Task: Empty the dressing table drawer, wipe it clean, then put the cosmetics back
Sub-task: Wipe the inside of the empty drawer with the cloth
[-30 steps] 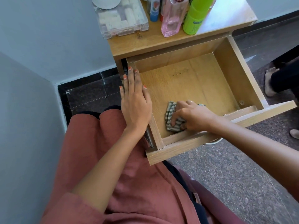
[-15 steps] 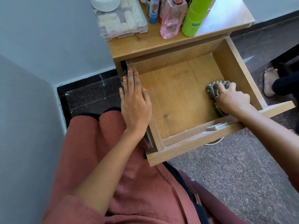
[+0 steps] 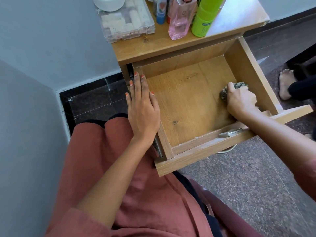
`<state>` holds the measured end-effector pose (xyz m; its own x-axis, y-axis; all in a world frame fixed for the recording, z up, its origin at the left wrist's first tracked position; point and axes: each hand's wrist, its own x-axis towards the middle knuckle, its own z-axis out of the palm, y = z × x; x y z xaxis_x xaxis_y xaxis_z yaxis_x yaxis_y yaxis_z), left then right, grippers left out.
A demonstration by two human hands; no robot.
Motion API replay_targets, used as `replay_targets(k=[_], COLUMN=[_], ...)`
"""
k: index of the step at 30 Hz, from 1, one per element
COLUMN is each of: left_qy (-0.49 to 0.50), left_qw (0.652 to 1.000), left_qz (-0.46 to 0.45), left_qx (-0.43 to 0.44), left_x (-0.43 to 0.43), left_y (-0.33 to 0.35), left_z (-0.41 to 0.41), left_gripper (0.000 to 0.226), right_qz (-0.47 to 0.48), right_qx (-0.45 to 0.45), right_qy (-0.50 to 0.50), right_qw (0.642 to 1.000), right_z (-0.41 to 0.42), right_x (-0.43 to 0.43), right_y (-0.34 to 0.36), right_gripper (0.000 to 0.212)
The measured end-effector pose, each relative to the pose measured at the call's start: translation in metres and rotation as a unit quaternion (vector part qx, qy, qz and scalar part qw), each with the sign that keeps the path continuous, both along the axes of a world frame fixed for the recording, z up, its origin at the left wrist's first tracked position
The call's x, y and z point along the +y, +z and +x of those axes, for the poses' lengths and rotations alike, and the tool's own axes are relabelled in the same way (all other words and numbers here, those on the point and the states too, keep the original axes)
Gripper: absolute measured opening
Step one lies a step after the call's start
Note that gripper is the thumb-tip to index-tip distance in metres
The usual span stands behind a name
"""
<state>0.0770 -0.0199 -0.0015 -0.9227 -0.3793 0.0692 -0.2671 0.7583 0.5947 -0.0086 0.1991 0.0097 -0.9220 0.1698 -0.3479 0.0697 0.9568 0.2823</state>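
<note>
We see the drawer [image 3: 184, 106] pulled well out from under the table [image 3: 236, 26], its wooden floor bare apart from the cloth [image 3: 239, 85] and the hand on it. Our left hand [image 3: 142, 106] lies flat along the drawer's left wall, fingers straight and close together and pointing toward the back, the palm resting on the wall's top edge and the thumb lying just inside it; it grips nothing. Our right hand [image 3: 241, 100] is down inside the drawer, near the right wall and about midway along it, with the fingers curled round the bunched cloth and pressing it onto the drawer floor. Only the grey, knobbly edges of the cloth show, past the knuckles and beside the thumb. A small metal piece [image 3: 230, 132] lies along the top of the drawer's front wall, just by our right forearm. The cosmetics stand on the table top, behind the drawer: a clear box [image 3: 126, 23] with a white jar [image 3: 109, 3] on its lid, then a blue tube [image 3: 160, 11], a pink bottle [image 3: 180, 21] and a green bottle [image 3: 204, 19], all upright and close together. A rust-red garment [image 3: 136, 194] covers our lap below the drawer front. Off to the right, on the speckled floor [image 3: 239, 185], another person's bare foot [image 3: 284, 86] shows.
</note>
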Motion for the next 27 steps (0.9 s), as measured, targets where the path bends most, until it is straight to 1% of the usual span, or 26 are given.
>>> replay_targets(k=[4, 10, 13, 15, 19, 27], left_qy=[0.002, 0.003, 0.003, 0.002, 0.004, 0.007], left_qw=[1.0, 1.0, 1.0, 1.0, 1.0, 1.0], left_qz=[0.0, 0.004, 0.0, 0.0, 0.005, 0.0], left_qx=[-0.001, -0.001, -0.002, -0.002, 0.001, 0.003], left_x=[0.0, 0.0, 0.0, 0.0, 0.0, 0.001], left_y=[-0.001, -0.001, 0.0, -0.001, -0.002, -0.001], left_z=[0.0, 0.0, -0.001, -0.001, -0.002, -0.002], left_gripper=[0.048, 0.048, 0.048, 0.048, 0.048, 0.048], right_qz=[-0.051, -0.113, -0.156, -0.144, -0.075, -0.075], right_qx=[0.035, 0.107, 0.13, 0.135, 0.125, 0.09], right_qy=[-0.014, 0.037, 0.052, 0.055, 0.068, 0.11], right_qw=[0.998, 0.987, 0.978, 0.979, 0.987, 0.987], right_z=[-0.005, -0.034, -0.053, -0.063, -0.068, -0.058], right_x=[0.0, -0.017, -0.027, -0.032, -0.033, -0.038], right_y=[-0.002, -0.008, -0.011, -0.011, -0.013, -0.006], right_gripper=[0.038, 0.043, 0.04, 0.04, 0.041, 0.047])
